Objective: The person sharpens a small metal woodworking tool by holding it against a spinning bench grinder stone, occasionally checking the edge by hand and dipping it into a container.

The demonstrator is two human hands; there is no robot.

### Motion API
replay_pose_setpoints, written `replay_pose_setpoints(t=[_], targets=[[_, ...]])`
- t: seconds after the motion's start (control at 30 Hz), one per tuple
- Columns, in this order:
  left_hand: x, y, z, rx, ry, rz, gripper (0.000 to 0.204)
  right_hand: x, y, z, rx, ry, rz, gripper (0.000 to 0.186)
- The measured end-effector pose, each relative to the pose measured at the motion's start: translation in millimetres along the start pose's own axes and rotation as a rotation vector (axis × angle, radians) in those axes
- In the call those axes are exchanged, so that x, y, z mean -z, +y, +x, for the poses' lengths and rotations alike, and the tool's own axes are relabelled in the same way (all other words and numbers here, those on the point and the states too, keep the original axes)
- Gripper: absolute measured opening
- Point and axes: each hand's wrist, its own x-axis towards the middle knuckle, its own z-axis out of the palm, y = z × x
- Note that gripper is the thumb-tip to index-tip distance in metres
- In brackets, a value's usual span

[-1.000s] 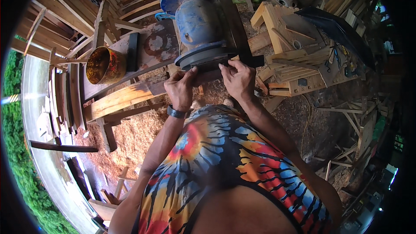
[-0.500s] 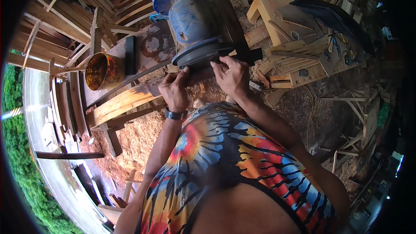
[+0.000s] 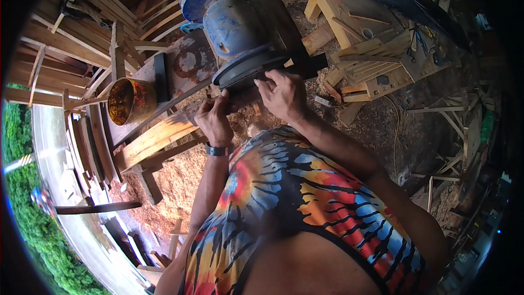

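A blue bench grinder (image 3: pixel 234 27) stands in front of me at the top, its dark grinding wheel (image 3: pixel 252 68) facing my body. Both hands are at the wheel's near edge, holding a thin dark strip (image 3: pixel 242 83) that looks like a flat metal blade. My left hand (image 3: pixel 214 123) pinches its left end between thumb and fingers. At the other end my right hand (image 3: pixel 284 97) is closed, thumb and fingertips close to the wheel. Most of the strip is hidden by fingers and shadow, so whether it touches the wheel I cannot tell.
Left of the grinder, a round rusty-yellow tin (image 3: pixel 131 101) sits on the bench beside a dark rectangular block (image 3: pixel 160 76). Pale wood shavings (image 3: pixel 174 172) cover the floor. To the right are a wooden frame (image 3: pixel 376 49) with tools and a thin cable (image 3: pixel 397 131).
Both hands have slid slightly left along the wheel, still pinching the strip. The whole view has shifted a little too.
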Motion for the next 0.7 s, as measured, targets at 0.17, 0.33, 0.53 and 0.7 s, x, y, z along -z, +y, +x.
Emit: replay_pose_setpoints(t=[0.17, 0.33, 0.53, 0.7], targets=[[3.5, 4.4, -1.6, 0.009, -0.018, -0.014, 0.025, -4.5, -1.1, -0.7, 0.039, -0.009, -0.019, 0.019], [9.3, 0.9, -1.7, 0.011, -0.010, -0.016, 0.024, -8.6, -2.6, -1.3, 0.067, 0.012, -0.036, 0.019], [18.7, -8.5, 2.2, 0.017, 0.000, -0.037, 0.025, -12.2, -10.6, -2.6, 0.019, -0.032, -0.047, 0.024], [24.6, -10.3, 3.8, 0.022, 0.007, -0.068, 0.025, -20.3, -9.7, -4.7, 0.072, 0.005, -0.056, 0.019]])
